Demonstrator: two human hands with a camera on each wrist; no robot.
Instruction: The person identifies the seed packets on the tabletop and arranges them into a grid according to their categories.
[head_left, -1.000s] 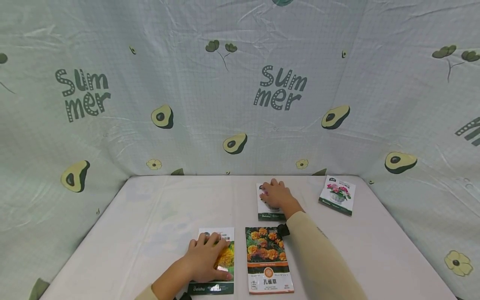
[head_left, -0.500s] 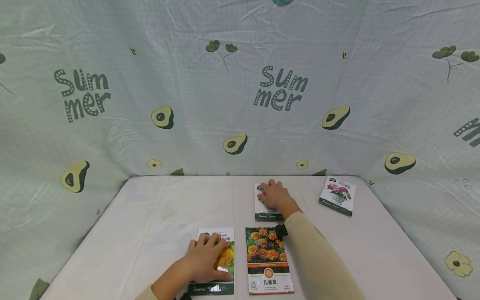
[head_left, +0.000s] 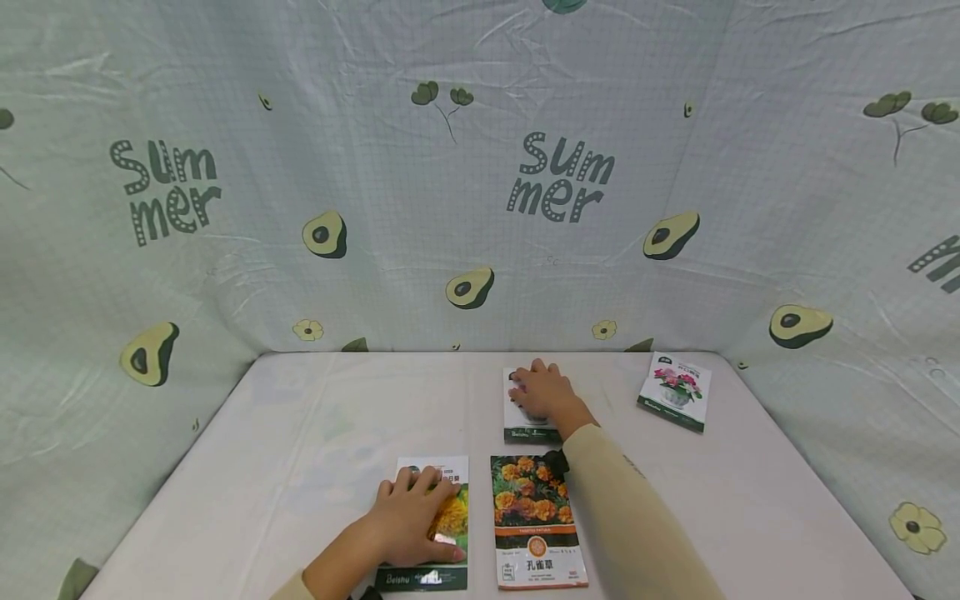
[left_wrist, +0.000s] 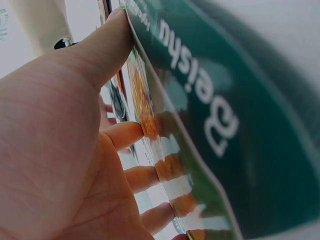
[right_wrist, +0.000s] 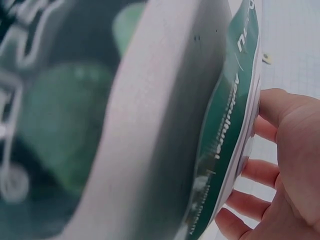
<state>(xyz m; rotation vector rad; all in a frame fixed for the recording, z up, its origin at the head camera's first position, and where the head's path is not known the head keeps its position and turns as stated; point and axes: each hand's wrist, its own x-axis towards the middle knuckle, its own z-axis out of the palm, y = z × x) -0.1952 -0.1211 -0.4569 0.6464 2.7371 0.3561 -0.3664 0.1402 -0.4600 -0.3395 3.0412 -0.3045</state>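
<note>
Head view: left hand (head_left: 414, 517) lies spread on a yellow-flower packet (head_left: 452, 517); right hand (head_left: 542, 392), fingers apart, partly covers a white packet (head_left: 517, 423), an orange-flower packet (head_left: 538, 521) sitting nearer than its wrist. Left wrist view: uneven pressure could skid the glossy packet. Right wrist view: fingertips touch the packet; dragging might buckle it.

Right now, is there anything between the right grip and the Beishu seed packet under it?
Nothing visible: the right grip touches the Beishu seed packet. The French marigold packet lies apart, on the near side.
</note>
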